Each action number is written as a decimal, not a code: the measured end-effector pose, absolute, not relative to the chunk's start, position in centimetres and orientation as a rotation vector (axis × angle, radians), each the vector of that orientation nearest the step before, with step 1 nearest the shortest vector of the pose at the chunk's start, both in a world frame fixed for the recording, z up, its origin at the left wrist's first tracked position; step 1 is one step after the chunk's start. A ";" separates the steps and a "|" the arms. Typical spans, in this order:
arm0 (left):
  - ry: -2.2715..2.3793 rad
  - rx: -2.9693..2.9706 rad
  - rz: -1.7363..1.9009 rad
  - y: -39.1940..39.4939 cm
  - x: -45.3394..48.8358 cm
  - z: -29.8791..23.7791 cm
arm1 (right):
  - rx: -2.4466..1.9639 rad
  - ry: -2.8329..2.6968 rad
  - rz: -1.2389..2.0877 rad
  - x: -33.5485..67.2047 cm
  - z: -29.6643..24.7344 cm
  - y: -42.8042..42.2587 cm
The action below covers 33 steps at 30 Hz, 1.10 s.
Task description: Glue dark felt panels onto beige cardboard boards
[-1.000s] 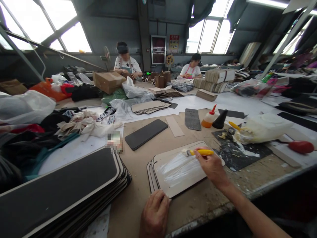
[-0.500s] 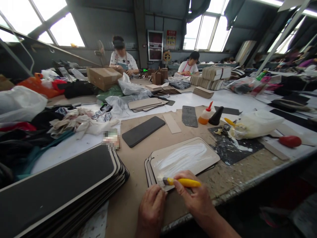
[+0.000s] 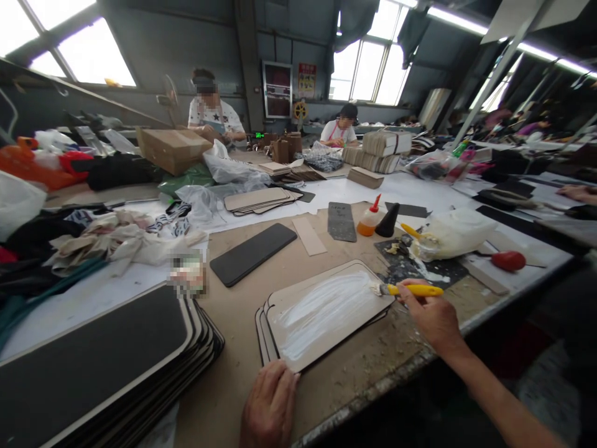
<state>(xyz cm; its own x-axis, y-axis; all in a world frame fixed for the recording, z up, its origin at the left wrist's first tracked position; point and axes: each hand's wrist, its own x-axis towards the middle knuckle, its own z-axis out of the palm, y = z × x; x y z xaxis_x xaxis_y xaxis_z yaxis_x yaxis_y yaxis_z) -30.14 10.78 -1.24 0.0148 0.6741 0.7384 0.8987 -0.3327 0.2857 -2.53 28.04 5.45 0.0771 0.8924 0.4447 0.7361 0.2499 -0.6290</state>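
Observation:
My right hand is closed around a yellow-handled glue brush, whose bristles touch the right end of a tan cardboard panel. White glue streaks cover most of that panel, which lies on top of a small stack of like panels. My left hand rests flat on the table at the panel's near left corner, fingers stretched out and holding nothing.
A stack of black-faced panels lies at my left. A black pad, an orange glue bottle, a black cone, a glue bag and a red object sit beyond. Two people work at the far side.
The brush swept from the panel's right end to its near left corner, then back to the right end, leaving more white glue. My view shifted slightly rightward.

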 end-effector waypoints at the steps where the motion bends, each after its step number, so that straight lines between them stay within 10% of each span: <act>1: -1.605 -2.045 -1.198 10.8 -30.3 -1.3 | -1.535 -1.678 0.230 -2.2 5.5 28.2; 15: -1.637 -2.025 -1.201 11.1 -31.3 -1.4 | -1.382 -1.035 0.883 -2.9 6.8 29.2; 33: -1.748 -1.992 -1.262 10.9 -30.0 -0.2 | -1.519 -1.581 0.557 -5.5 7.3 30.0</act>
<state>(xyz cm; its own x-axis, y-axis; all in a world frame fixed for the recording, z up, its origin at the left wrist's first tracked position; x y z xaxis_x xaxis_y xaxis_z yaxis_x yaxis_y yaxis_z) -30.04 10.92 -0.16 -0.0678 0.7117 0.6992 0.8878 -0.2767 0.3678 -5.50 30.04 7.27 0.1007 0.9581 0.2680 0.5786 0.1627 -0.7992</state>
